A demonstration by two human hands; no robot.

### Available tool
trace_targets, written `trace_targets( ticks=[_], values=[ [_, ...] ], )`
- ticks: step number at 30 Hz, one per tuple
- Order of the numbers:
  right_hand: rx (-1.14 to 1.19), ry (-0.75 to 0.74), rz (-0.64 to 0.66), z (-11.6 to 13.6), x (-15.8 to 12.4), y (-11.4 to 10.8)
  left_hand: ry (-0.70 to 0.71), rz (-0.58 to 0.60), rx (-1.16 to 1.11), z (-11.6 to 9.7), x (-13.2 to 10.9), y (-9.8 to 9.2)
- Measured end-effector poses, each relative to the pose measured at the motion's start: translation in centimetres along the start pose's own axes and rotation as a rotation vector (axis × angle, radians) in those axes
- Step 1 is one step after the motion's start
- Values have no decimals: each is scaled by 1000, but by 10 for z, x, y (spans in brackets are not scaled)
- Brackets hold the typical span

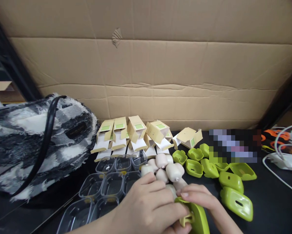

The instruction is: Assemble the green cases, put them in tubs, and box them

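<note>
My left hand (148, 204) is closed, its fingers and thumb round a small pale yellow piece (187, 219) at the mouth of a green plastic shell (199, 216). My right hand (201, 196) grips that shell from the far side, fingers over its top edge. The shell's lower part runs out of the picture. Just beyond my fingers lies a heap of off-white rounded pieces (173, 171). More green shells (194, 167) are spread to the right, some showing their hollow side, others showing a slot (238, 202).
Clear plastic trays (113, 184) stand in rows at left, with small kraft cartons (137, 127) behind. A shaggy black-and-white bag (72, 143) sits far left. At right are white cables (277, 159) and orange-handled scissors (277, 134). A cardboard sheet (160, 65) rises behind.
</note>
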State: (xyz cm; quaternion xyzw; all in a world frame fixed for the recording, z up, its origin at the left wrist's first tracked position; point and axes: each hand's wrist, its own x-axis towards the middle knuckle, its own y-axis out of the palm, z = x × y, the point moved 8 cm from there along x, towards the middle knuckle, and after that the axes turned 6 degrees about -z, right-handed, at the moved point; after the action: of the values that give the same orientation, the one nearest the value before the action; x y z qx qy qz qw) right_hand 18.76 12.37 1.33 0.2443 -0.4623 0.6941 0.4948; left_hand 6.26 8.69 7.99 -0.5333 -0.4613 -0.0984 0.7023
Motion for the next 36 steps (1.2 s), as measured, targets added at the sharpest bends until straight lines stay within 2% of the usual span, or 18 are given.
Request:
trace_targets(
  ticks=[5,14,19,25,30,36],
  values=[
    [-43,10,19,-5,-6,2,25,18,31,-2,-2,1],
    [-17,-37,28,6,4,2,-15,-4,12,-5,1,2],
    [-29,-84,27,12,7,2,13,15,33,-7,0,2],
    [4,-11,69,17,15,0,25,20,34,-9,2,-2],
    [-33,81,32,16,14,-4,-55,43,-42,-4,5,-4],
    [-54,91,-9,15,12,-9,-61,58,-112,1,5,-8]
  ],
)
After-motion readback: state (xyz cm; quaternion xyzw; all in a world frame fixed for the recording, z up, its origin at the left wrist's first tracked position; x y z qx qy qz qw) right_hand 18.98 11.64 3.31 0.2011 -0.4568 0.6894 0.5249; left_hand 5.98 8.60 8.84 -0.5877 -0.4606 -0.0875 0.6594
